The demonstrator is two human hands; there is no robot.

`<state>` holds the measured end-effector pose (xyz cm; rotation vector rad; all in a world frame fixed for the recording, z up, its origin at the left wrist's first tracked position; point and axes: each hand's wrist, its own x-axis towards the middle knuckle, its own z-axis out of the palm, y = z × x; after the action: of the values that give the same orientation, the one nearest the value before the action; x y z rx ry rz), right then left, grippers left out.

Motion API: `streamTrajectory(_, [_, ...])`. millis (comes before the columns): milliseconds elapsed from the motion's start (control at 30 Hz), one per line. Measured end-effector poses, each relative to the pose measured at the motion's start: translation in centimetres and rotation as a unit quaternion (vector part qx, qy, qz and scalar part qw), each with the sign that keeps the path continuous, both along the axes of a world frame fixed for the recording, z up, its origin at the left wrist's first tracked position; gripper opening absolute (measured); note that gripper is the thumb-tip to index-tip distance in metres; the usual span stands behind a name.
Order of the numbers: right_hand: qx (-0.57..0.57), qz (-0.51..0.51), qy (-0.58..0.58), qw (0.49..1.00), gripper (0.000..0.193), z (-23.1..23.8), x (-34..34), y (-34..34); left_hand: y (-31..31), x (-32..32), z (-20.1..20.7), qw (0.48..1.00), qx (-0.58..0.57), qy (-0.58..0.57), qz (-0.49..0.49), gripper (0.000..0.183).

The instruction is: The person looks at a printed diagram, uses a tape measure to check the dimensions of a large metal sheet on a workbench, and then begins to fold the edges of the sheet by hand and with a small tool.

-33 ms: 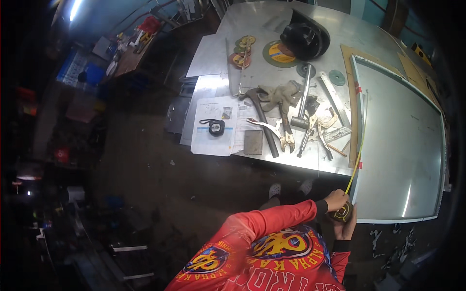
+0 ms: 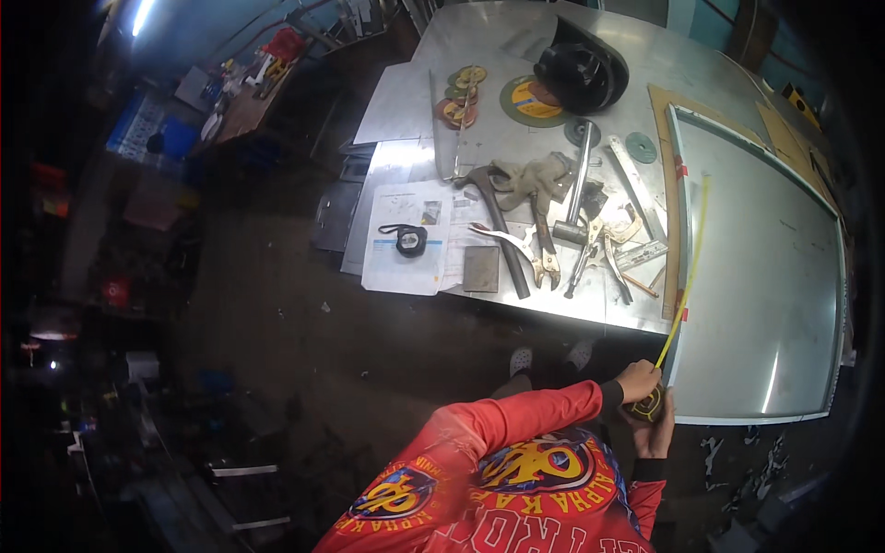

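Note:
A tape measure (image 2: 648, 405) sits at the near left corner of a framed metal panel (image 2: 761, 276). My right hand (image 2: 658, 431) is closed around its dark case from below and the right. My left hand (image 2: 638, 381) is closed at the top of the case, its fingers on the yellow blade where it comes out. The extended blade (image 2: 693, 263) runs away from me along the panel's left edge, its far part lying over the panel's face. Red marks (image 2: 682, 315) show on the frame's left side.
Left of the panel, a metal table (image 2: 498, 157) carries a hammer (image 2: 502, 230), locking pliers (image 2: 527, 247), a clamp (image 2: 590, 249), grinding discs (image 2: 535, 101), a black welding helmet (image 2: 581, 78) and a second tape measure (image 2: 410, 241) on paper sheets. Cardboard (image 2: 662, 111) lies beneath the panel.
The blade's far end has swung slightly right, away from the frame's left edge and onto the panel's face. The case has tilted a little in my hands.

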<state>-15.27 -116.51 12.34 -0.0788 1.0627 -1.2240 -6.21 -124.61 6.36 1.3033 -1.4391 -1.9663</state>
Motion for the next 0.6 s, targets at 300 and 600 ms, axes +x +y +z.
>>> streamTrajectory(300, [-0.004,0.176,0.293,0.940,0.066,2.2,-3.9,7.5,-5.0,-5.8,0.0,0.991,-0.125,0.047,-0.025,0.048])
streamTrajectory(600, [0.094,0.165,0.378,0.906,0.061,-7.0,-8.8,28.6,-13.5,-12.5,-3.4,0.994,-0.092,0.053,-0.028,0.045])
